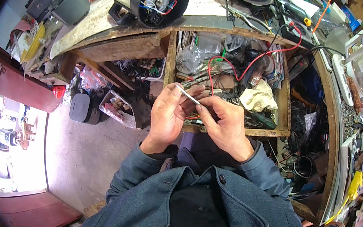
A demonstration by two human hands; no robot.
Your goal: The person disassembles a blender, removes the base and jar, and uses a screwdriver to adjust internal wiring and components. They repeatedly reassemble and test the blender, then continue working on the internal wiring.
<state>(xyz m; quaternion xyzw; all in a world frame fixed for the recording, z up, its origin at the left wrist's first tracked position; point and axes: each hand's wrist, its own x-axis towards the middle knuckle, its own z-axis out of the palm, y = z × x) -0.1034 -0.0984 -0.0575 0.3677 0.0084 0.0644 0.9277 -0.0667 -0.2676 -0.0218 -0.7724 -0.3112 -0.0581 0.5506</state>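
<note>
Across the far side stretches a cluttered worktop [207, 8], with an open, crammed drawer [258, 132] below its near edge. Over the drawer's near-left part, the left hand [165, 115] and right hand [226, 122] grasp a slim pale rod [188, 95] between their fingers. It looks light and stiff, perhaps smooth enough to slip; pinching near both ends should steady it.

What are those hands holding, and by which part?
A thin pale rod: the left hand grips it near one end, the right hand near the other.
</note>
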